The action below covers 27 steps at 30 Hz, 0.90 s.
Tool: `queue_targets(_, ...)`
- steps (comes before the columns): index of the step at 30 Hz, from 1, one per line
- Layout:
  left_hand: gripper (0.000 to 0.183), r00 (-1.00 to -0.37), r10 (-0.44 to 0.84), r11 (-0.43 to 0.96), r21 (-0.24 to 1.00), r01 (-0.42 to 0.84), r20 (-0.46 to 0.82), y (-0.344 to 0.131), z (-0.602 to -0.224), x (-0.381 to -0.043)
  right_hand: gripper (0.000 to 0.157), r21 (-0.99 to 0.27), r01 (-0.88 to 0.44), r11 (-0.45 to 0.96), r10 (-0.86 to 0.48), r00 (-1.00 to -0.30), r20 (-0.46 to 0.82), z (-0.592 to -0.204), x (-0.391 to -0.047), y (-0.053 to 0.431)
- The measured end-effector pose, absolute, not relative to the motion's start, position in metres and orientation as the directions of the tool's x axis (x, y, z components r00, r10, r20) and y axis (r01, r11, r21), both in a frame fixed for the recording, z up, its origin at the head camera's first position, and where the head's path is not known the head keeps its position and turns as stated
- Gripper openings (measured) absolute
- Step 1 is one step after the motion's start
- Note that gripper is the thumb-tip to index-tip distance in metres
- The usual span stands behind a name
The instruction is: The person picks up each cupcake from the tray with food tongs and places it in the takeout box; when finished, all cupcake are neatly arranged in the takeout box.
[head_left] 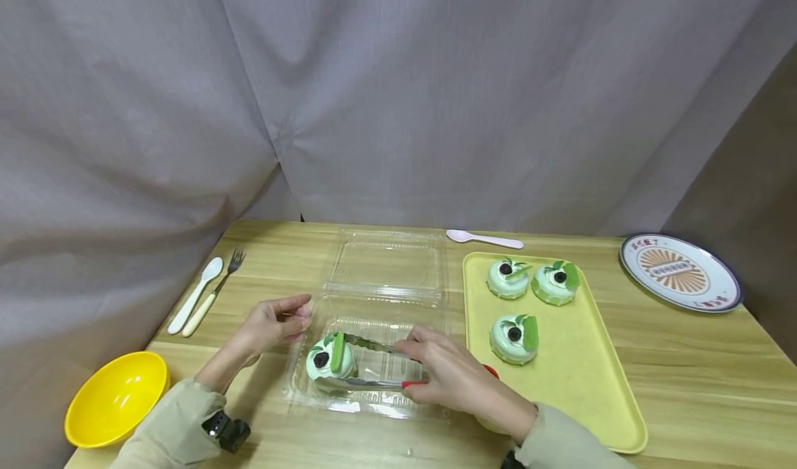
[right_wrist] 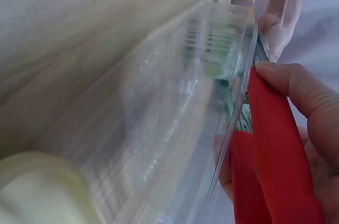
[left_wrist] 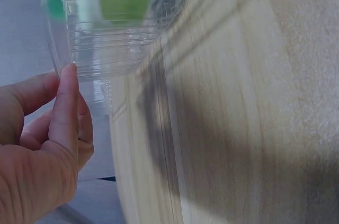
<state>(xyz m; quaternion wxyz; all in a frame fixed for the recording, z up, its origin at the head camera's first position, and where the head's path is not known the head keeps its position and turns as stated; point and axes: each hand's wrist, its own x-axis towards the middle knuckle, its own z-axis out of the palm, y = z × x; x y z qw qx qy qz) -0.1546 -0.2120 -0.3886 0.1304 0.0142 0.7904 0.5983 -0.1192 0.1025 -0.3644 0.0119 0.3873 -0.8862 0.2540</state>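
My right hand grips metal tongs with red handles. The tong arms reach left, one on each side of a pale green cake topped with a dark berry and a green slice. This cake is in the front left part of a clear plastic container, whose hinged lid lies open behind it. At the container's left edge, my left hand pinches the rim between thumb and fingers, as the left wrist view shows.
Right of the container lies a yellow tray with three similar cakes. A patterned plate is at far right, a pink spoon at the back. On the left are a white spoon, a fork and a yellow bowl.
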Motion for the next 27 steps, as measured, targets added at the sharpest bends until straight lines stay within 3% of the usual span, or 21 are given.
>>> queue_targets(27, 0.055, -0.967, 0.178, 0.286, 0.950, -0.124, -0.180, -0.2111, -0.3897, -0.1524, 0.056, -0.476, -0.609, 0.634, -0.660, -0.747, 0.076, -0.3568, -0.1160, 0.0989)
